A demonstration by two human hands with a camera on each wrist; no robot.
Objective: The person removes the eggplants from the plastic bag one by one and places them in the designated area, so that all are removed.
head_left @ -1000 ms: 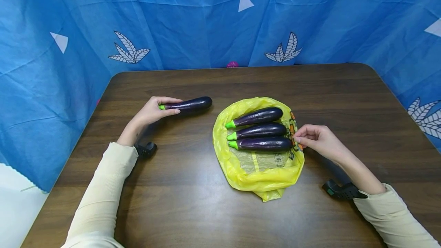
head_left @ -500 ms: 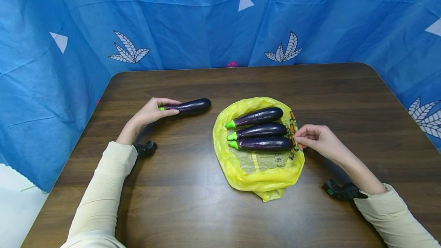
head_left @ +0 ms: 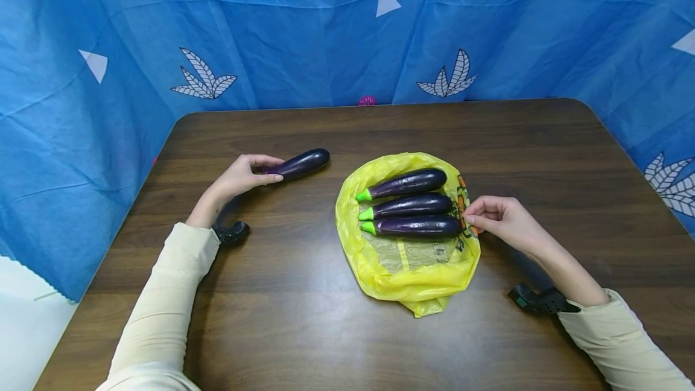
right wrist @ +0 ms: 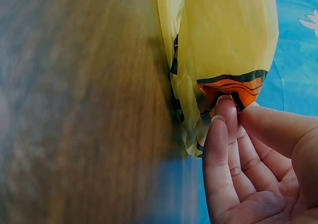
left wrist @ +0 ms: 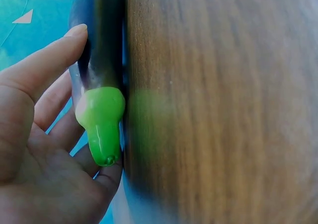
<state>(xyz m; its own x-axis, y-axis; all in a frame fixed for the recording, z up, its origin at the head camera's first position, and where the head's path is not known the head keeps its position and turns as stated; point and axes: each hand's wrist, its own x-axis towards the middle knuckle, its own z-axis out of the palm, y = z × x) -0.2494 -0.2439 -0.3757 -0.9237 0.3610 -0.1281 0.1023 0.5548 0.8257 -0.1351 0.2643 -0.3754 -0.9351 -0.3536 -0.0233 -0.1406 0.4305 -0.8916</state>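
On the left side of the table, my left hand (head_left: 237,175) holds a dark purple eggplant (head_left: 304,163) near its stem end, with the round end pointing right and away from me. The left wrist view shows the thumb on one side of it and its green stem cap (left wrist: 103,105) over the palm. Right of centre sits a yellow plastic bag (head_left: 415,282) with its mouth rolled wide. Inside, 3 eggplants lie side by side, the middle eggplant (head_left: 409,205) among them, stems to the left. My right hand (head_left: 505,220) pinches the bag's orange-and-black printed right rim (right wrist: 238,87).
The brown wooden table (head_left: 304,330) reaches back to a blue patterned cloth (head_left: 326,29) hanging behind it and at both sides. Black wrist cameras, such as the right one (head_left: 543,301), sit on both wrists.
The held eggplant has turned slightly, its round end swinging away from me and a little to the left. Its green cap is now hidden in the head view. The right hand and the bag stay put.
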